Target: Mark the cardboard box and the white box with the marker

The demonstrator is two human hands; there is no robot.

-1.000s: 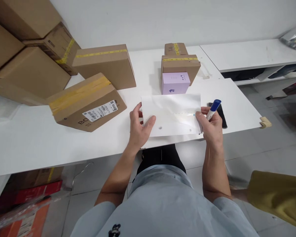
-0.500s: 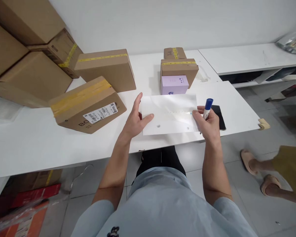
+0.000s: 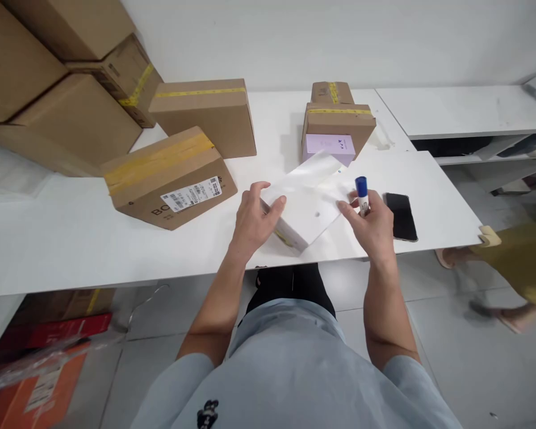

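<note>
One white box (image 3: 300,211) sits between your hands near the table's front edge, turned so that a corner points toward you, with a pale flap (image 3: 318,168) raised at its far side. Your left hand (image 3: 255,223) pinches the left side, thumb on top and fingers along the outer edge. Your right hand (image 3: 370,225) grips a marker (image 3: 362,198) with a blue cap; its thumb tip is at the box's right side, and whether it touches you cannot tell.

In your view the flap overlaps a purple box (image 3: 328,145) just behind, which stands before two brown cartons (image 3: 342,123). A phone (image 3: 401,217) lies just right of your right hand. Leftward, a stretch of tabletop separates your left hand from a labelled carton (image 3: 174,179); another strip runs past the phone to the corner guard (image 3: 490,236).

The white table (image 3: 196,244) also carries a taped carton (image 3: 205,122) and, far left, piled cartons (image 3: 75,113). A white wall (image 3: 259,42) rises behind. Rightward are a low bench (image 3: 464,110), grey floor tiles (image 3: 451,351) and another person (image 3: 518,256) in mustard clothing.
</note>
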